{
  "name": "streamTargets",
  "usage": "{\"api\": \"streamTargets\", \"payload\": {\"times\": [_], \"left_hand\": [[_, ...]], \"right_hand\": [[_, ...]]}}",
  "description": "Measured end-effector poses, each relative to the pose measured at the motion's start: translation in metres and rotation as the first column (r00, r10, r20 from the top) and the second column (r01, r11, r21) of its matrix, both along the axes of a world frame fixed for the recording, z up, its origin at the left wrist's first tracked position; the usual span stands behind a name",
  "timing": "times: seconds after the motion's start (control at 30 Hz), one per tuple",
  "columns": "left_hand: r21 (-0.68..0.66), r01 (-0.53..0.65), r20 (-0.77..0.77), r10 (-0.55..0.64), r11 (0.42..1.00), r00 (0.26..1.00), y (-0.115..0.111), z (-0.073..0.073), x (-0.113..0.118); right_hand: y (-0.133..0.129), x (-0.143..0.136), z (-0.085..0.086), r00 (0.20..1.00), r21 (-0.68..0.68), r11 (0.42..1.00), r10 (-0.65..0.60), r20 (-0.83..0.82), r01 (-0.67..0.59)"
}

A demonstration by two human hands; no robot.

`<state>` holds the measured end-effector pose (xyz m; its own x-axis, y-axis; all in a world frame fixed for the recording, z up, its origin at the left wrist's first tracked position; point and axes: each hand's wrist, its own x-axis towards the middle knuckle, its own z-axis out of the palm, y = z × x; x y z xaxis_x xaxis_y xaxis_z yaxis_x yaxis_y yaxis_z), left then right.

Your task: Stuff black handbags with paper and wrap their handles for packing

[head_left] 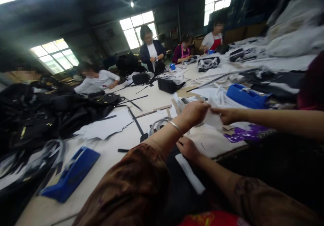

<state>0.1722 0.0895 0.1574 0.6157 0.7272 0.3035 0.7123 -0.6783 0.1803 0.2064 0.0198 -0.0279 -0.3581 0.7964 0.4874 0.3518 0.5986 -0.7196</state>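
Observation:
My left hand (194,114), with a silver bangle at the wrist, reaches across the table with fingers pinched at a thin white sheet (213,118). A co-worker's hand (229,116), coming from the right, is at the same sheet. My right hand (189,148) is lower, by the table's near edge, its fingers curled; what they grip is hidden. Below it, a white strip (191,174) lies on dark material over my lap. A loop of clear grey tubing or cord (160,123) sits left of my bangle, partly behind my forearm.
On the pale table (108,158) are blue tape dispensers (72,173), white sheets (107,123), black straps and dark bags (167,85). Black bags (37,114) pile up at left. A purple printed bag (248,133) lies at right. Several people work along the far side.

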Motion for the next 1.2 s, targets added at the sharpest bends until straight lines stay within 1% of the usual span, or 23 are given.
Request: {"api": "streamTargets", "payload": {"times": [0.07, 0.1, 0.17, 0.23, 0.3, 0.33, 0.37, 0.4, 0.43, 0.47, 0.5, 0.53, 0.57, 0.6, 0.67, 0.7, 0.77, 0.83, 0.9, 0.97, 1.03, 1.1, 1.2], "left_hand": [[-0.045, 0.000, 0.033, 0.002, 0.999, 0.999, 0.001, -0.003, 0.006], [-0.064, 0.012, 0.045, -0.009, 0.998, 0.999, 0.000, -0.002, 0.005], [-0.081, 0.052, 0.041, -0.048, 0.995, 0.998, -0.008, 0.008, -0.007], [-0.078, 0.078, 0.004, -0.078, 0.994, 0.997, -0.025, 0.025, -0.034], [-0.083, 0.044, -0.030, -0.046, 0.996, 0.998, -0.049, 0.039, -0.075], [-0.109, 0.017, -0.026, -0.020, 0.994, 0.999, -0.063, 0.042, -0.099], [-0.141, -0.028, -0.018, 0.026, 0.990, 1.000, -0.079, 0.041, -0.125], [-0.165, -0.107, 0.003, 0.109, 0.980, 0.994, -0.096, 0.036, -0.152], [-0.199, -0.207, 0.034, 0.218, 0.958, 0.975, -0.114, 0.028, -0.178], [-0.246, -0.303, 0.059, 0.326, 0.921, 0.943, -0.132, 0.016, -0.202], [-0.304, -0.399, 0.071, 0.439, 0.865, 0.896, -0.150, 0.002, -0.223], [-0.360, -0.493, 0.090, 0.555, 0.792, 0.827, -0.168, -0.013, -0.242], [-0.421, -0.554, 0.112, 0.647, 0.718, 0.754, -0.184, -0.028, -0.257], [-0.487, -0.578, 0.145, 0.713, 0.655, 0.686, -0.198, -0.042, -0.267], [-0.593, -0.558, 0.220, 0.784, 0.580, 0.580, -0.219, -0.064, -0.278], [-0.628, -0.534, 0.257, 0.798, 0.567, 0.546, -0.226, -0.072, -0.278], [-0.659, -0.480, 0.324, 0.795, 0.579, 0.513, -0.230, -0.079, -0.272], [-0.660, -0.434, 0.377, 0.770, 0.613, 0.515, -0.228, -0.078, -0.264], [-0.644, -0.401, 0.409, 0.736, 0.652, 0.540, -0.224, -0.074, -0.258], [-0.625, -0.381, 0.423, 0.706, 0.681, 0.568, -0.222, -0.069, -0.255], [-0.613, -0.372, 0.435, 0.690, 0.697, 0.578, -0.221, -0.065, -0.257], [-0.617, -0.366, 0.452, 0.694, 0.697, 0.560, -0.221, -0.062, -0.261], [-0.631, -0.336, 0.503, 0.698, 0.699, 0.510, -0.216, -0.058, -0.259]], "right_hand": [[0.000, 0.002, -0.001, 1.000, -0.040, 0.999, 0.019, 0.012, -0.018], [0.001, 0.002, -0.002, 1.000, -0.058, 0.998, 0.025, 0.017, -0.024], [0.003, 0.003, -0.004, 0.999, -0.090, 0.995, 0.033, 0.025, -0.031], [0.004, 0.004, -0.006, 0.999, -0.116, 0.992, 0.043, 0.030, -0.039], [0.003, 0.005, -0.007, 0.998, -0.139, 0.989, 0.048, 0.029, -0.044], [0.002, 0.006, -0.007, 0.999, -0.150, 0.988, 0.047, 0.025, -0.042], [0.001, 0.007, -0.007, 0.999, -0.160, 0.986, 0.040, 0.019, -0.037], [0.000, 0.007, -0.008, 1.000, -0.169, 0.985, 0.029, 0.012, -0.027], [0.000, 0.008, -0.008, 1.000, -0.178, 0.984, 0.013, 0.004, -0.012], [0.000, 0.008, -0.007, 1.000, -0.186, 0.982, -0.008, -0.002, 0.008], [0.001, 0.008, -0.006, 0.999, -0.195, 0.980, -0.032, -0.005, 0.030], [0.004, 0.008, -0.004, 0.998, -0.202, 0.978, -0.055, -0.004, 0.053], [0.009, 0.007, -0.001, 0.997, -0.207, 0.976, -0.075, 0.003, 0.074], [0.015, 0.005, 0.004, 0.996, -0.207, 0.974, -0.091, 0.017, 0.092], [0.032, -0.003, 0.018, 0.991, -0.188, 0.973, -0.121, 0.063, 0.131], [0.042, -0.009, 0.026, 0.986, -0.168, 0.974, -0.137, 0.097, 0.152], [0.063, -0.024, 0.041, 0.969, -0.122, 0.974, -0.165, 0.182, 0.189], [0.079, -0.039, 0.052, 0.942, -0.094, 0.973, -0.174, 0.286, 0.209], [0.087, -0.052, 0.058, 0.907, -0.096, 0.974, -0.155, 0.392, 0.208], [0.088, -0.059, 0.062, 0.872, -0.105, 0.974, -0.129, 0.472, 0.202], [0.084, -0.062, 0.072, 0.850, -0.087, 0.974, -0.136, 0.509, 0.209], [0.076, -0.062, 0.092, 0.844, -0.043, 0.974, -0.171, 0.508, 0.224], [0.058, -0.069, 0.141, 0.872, 0.068, 0.974, -0.223, 0.435, 0.215]]}}
